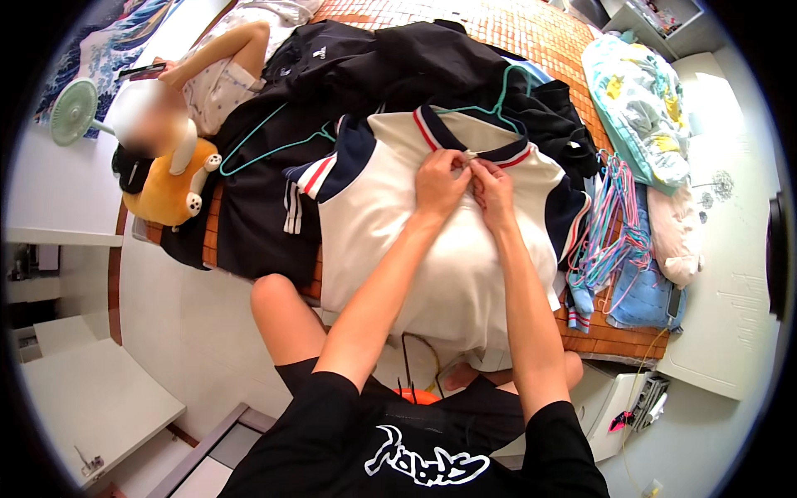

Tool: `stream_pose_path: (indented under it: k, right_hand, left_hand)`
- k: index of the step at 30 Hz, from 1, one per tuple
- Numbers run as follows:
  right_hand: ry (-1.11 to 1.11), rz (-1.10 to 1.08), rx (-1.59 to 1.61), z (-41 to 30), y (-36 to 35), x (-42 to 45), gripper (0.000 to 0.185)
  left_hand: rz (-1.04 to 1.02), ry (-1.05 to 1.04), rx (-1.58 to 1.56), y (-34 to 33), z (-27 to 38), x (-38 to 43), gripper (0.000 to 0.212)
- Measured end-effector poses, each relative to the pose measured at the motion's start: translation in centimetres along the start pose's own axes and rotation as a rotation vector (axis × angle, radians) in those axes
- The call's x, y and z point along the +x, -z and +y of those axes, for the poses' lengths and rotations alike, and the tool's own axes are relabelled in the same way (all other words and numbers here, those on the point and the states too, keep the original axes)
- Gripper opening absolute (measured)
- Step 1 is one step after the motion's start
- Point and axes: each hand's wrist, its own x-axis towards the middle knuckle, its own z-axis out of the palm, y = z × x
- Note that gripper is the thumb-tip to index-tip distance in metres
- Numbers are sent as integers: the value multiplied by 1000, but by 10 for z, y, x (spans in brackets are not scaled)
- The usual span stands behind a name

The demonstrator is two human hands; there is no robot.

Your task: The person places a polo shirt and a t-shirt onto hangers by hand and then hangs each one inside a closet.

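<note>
A white short-sleeved polo shirt (373,249) with navy shoulders and red-striped trim is spread in front of me. Inside its collar (439,131) sits a teal hanger (498,109), the hook pointing away from me. At the front placket, just below the collar, my left hand (441,183) pinches the fabric edge. My right hand (493,190) grips the other side of the placket, fingertips almost touching the left ones. Whatever button lies between the fingertips is too small to make out. Dark garments (373,68) lie under and beyond the shirt.
Another teal hanger (274,134) rests on black clothing at left. A person (218,81) lies beside a plush dog (168,180), holding a phone (142,71). At right are bundled hangers (610,230), a folded quilt (641,106) and a charging phone (674,303). A woven mat (492,22) covers the bed.
</note>
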Motion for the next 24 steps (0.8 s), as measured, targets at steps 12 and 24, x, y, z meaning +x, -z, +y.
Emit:
stream_pose_path:
  k: [12, 24]
  right_hand:
    - [109, 54, -73, 2, 0, -2, 21]
    - [348, 263, -247, 12, -1, -3, 28]
  left_hand:
    - [16, -14, 67, -4, 1, 0, 20]
    - [25, 187, -104, -1, -3, 1, 20]
